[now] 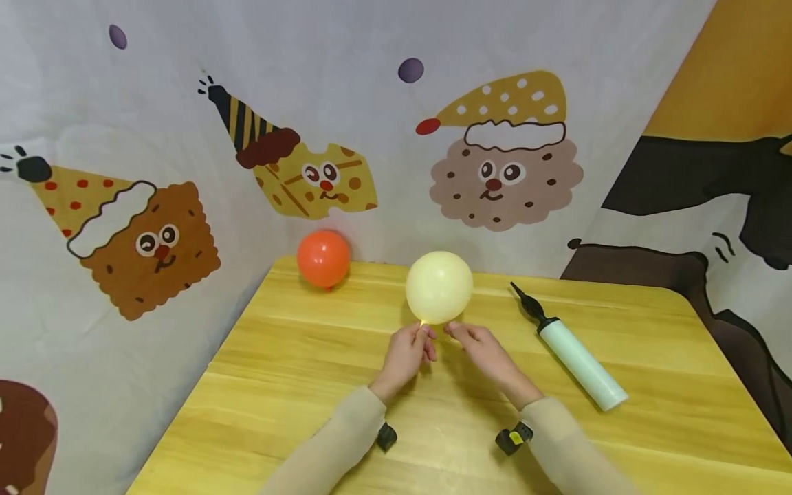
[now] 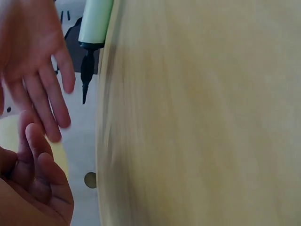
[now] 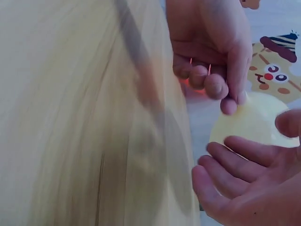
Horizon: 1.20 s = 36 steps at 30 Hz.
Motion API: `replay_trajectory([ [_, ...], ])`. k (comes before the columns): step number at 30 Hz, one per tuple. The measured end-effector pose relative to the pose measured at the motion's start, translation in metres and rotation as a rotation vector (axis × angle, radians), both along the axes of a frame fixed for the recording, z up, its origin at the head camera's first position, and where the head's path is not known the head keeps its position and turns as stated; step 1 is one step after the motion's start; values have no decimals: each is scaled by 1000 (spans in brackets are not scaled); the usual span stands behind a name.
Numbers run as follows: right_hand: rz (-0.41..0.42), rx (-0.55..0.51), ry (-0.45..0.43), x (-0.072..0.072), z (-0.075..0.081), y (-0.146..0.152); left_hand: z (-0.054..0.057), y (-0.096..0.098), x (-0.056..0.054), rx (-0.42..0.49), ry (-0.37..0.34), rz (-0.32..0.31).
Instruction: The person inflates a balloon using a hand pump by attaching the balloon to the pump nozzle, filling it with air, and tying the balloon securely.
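Observation:
An inflated pale yellow balloon [image 1: 439, 285] stands over the table's far half. At its neck, the thumb and forefinger of my left hand [image 1: 405, 354] pinch it; the right wrist view also has this left hand [image 3: 211, 52] with its other fingers curled in. Close to the balloon's lower right side is my right hand [image 1: 485, 350], which holds nothing. Its fingers are fairly straight and spread, palm showing, in the right wrist view, where this right hand [image 3: 254, 179] is just below the balloon [image 3: 249, 120].
An inflated red balloon [image 1: 324, 259] lies at the far left corner of the wooden table [image 1: 278, 412]. To the right lies a pale green hand pump [image 1: 581, 364], its black nozzle pointing away. Behind hangs a cloth [image 1: 371, 55] printed with cartoon food.

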State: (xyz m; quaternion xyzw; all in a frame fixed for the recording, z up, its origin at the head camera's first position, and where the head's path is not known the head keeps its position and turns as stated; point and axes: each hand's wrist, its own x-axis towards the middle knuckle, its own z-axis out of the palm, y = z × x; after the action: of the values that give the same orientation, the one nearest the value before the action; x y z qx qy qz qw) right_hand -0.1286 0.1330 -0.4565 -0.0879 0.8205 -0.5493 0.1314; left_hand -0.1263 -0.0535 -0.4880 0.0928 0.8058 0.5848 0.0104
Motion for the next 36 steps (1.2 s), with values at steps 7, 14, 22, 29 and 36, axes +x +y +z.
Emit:
replay_trajectory([
  [7, 1, -63, -93, -1, -3, -15, 1, 11, 5, -358, 123, -66],
  [14, -67, -291, -193, -4, -8, -16, 14, 18, 10, -531, 194, -103],
  [22, -143, -526, -255, -4, 3, -12, 25, 19, 17, -504, 257, -123],
  [29, -164, -755, -328, -5, 19, -6, 30, 19, 27, -492, 249, -157],
  [36, -296, -1022, -416, -9, 30, -5, 28, 20, 40, -492, 201, -216],
])
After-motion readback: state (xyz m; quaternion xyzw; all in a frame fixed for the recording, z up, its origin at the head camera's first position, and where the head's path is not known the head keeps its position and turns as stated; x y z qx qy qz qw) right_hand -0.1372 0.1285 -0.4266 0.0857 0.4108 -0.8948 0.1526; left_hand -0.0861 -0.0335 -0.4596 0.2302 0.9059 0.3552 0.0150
